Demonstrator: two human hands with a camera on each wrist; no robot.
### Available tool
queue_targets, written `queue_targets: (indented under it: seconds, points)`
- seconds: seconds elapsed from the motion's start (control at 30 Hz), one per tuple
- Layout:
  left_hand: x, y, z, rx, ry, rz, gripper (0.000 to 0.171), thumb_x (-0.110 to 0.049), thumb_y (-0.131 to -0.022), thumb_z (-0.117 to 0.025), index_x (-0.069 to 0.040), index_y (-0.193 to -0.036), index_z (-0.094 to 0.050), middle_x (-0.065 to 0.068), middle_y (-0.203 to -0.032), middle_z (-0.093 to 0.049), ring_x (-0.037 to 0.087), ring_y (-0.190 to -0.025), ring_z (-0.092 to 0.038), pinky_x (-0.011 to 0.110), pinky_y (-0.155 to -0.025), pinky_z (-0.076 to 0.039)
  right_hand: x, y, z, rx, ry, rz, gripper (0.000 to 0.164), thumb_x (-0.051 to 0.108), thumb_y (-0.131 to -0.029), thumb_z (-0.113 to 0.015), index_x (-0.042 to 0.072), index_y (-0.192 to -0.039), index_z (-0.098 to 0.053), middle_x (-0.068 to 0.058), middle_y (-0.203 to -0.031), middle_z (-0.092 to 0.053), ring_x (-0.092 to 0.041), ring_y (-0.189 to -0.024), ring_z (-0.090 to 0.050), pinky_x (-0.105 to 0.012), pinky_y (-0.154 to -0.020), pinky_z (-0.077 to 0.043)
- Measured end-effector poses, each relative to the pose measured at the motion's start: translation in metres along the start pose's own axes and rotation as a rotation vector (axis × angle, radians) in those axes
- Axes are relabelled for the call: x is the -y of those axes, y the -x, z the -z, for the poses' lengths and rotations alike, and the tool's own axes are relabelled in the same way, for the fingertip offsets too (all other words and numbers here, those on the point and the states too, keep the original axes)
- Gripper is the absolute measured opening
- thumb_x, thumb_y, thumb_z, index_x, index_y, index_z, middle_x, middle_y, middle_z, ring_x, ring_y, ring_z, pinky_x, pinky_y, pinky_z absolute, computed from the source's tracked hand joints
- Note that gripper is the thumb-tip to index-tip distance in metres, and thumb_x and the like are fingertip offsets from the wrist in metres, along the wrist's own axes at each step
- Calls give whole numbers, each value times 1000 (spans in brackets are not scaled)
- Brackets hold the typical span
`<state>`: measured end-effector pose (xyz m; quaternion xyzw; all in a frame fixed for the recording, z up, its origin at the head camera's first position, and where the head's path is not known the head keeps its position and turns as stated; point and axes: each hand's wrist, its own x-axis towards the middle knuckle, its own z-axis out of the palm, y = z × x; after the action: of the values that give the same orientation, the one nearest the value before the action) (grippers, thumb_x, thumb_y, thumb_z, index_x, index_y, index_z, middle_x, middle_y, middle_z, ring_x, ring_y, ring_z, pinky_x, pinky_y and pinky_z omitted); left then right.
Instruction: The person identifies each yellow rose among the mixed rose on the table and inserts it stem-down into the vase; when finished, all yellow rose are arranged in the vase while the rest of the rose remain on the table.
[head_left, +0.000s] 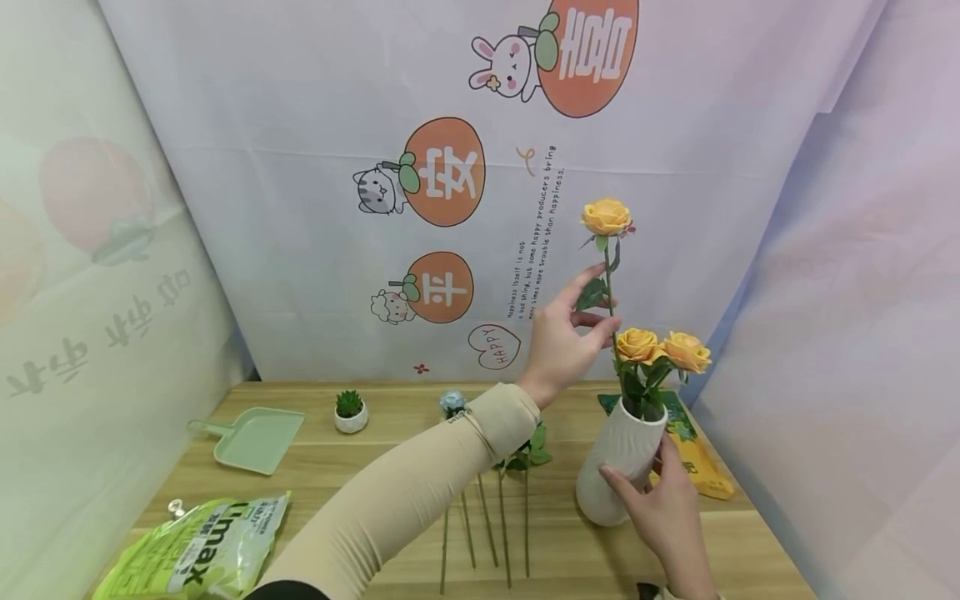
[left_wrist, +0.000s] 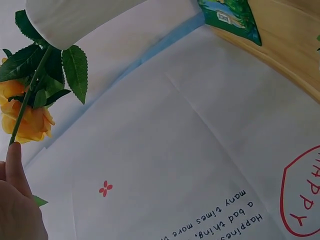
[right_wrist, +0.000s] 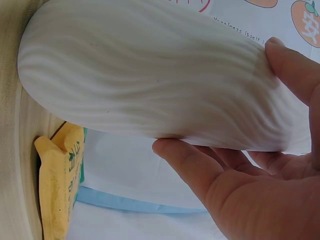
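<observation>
Tall rose [head_left: 606,217] upright over vase [head_left: 618,467] near right edge of tabletop [head_left: 322,458]; left hand [head_left: 566,337] pinches stem [head_left: 609,281], thumb to fingers. Right hand [head_left: 667,504] wrapped partway round vase. Two roses [head_left: 686,352] in vase. Yellow bag [head_left: 707,467] by right edge. Dustpan [head_left: 258,442] near far left corner.

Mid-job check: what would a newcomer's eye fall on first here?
Probably the tall yellow rose pinched in the left hand, its bloom above two other yellow roses. Next, the white vase below, gripped by the right hand and holding those two. Behind, orange circles with cartoon animals mark the white backdrop.
</observation>
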<state>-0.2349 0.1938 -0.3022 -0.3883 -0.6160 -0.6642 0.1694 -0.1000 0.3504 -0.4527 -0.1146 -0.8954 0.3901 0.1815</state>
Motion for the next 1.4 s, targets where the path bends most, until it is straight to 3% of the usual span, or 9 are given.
queue_targets:
  seconds: [0.43, 0.73, 0.9, 1.2, 1.4]
  points:
    - [14, 21, -5, 69, 0, 67, 75, 1, -97, -79, -24, -161, -50, 8, -118, -78, 4, -87, -76, 28, -71, -66, -2, -1, -2, -9, 6, -9, 113, 51, -91, -87, 1, -169, -22, -33, -159, -43, -58, -136, -53, -68, -99, -56]
    - [19, 34, -8, 62, 7, 76, 75, 0, -97, -80, -21, -161, -50, 10, -119, -77, 14, -89, -79, 26, -70, -65, -3, -1, -3, -15, 13, -10, 113, 49, -91, -87, 0, -169, -21, -34, -159, -43, -58, -135, -53, -68, -99, -56]
    - [21, 39, -8, 69, 0, 92, 74, -2, -98, -80, -27, -161, -50, 7, -116, -77, 5, -89, -76, 26, -71, -66, -2, -2, -2, 7, 11, -26, 115, 52, -92, -85, 0, -170, -18, -34, -161, -40, -58, -137, -51, -69, -101, -55]
    - [26, 45, -4, 67, -20, 104, 59, -17, -98, -83, -21, -152, -60, 7, -121, -71, 3, -93, -74, 23, -77, -64, -2, -1, -1, 9, 4, -24, 115, 52, -92, -85, 0, -170, -18, -34, -161, -40, -58, -138, -51, -68, -101, -55]
    - [29, 48, -2, 67, 11, 120, 53, -17, -98, -83, -19, -147, -64, 5, -115, -72, 6, -91, -75, 24, -76, -64, -2, -2, -1, 13, 8, -31, 117, 54, -92, -85, 0, -170, -17, -34, -162, -39, -58, -138, -51, -68, -101, -55]
